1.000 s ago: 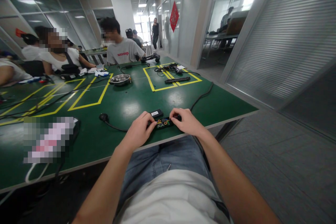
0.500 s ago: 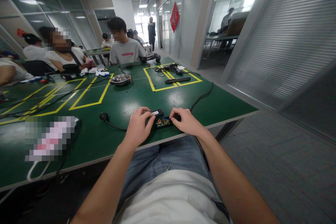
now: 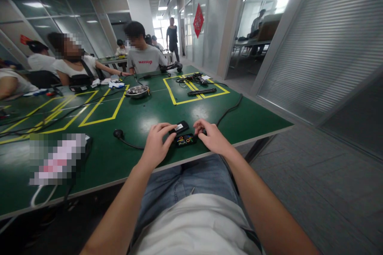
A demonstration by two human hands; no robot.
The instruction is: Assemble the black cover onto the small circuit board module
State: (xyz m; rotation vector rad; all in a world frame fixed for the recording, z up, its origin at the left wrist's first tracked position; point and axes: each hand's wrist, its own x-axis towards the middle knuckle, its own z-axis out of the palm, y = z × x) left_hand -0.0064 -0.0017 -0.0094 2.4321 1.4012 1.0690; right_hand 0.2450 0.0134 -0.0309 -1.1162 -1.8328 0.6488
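Note:
On the green table (image 3: 101, 167) in front of me lies an opened black power adapter case (image 3: 185, 140), its circuit board and round orange-ringed parts facing up. My left hand (image 3: 157, 141) is at its left end, with thumb and index finger closed on the left edge of a black cover (image 3: 180, 127) bearing a white label. The cover is tilted just behind the case. Over the right end, my right hand (image 3: 211, 137) has its fingers raised and apart from the thumb, and I see nothing held there. Its palm partly hides the cable end of the case.
A black plug (image 3: 118, 133) on a cord lies left of my hands. Another cord (image 3: 230, 108) runs to the right. Farther back are a metal bowl (image 3: 137, 92), a black bar (image 3: 202, 92) and tangled cables (image 3: 191, 79). A blurred pink-white object (image 3: 58, 159) sits left. Two people sit across.
My right fingers have lifted and spread away from the case. The cover has shifted slightly and shows more of its face. One seated person across has stretched an arm over the table.

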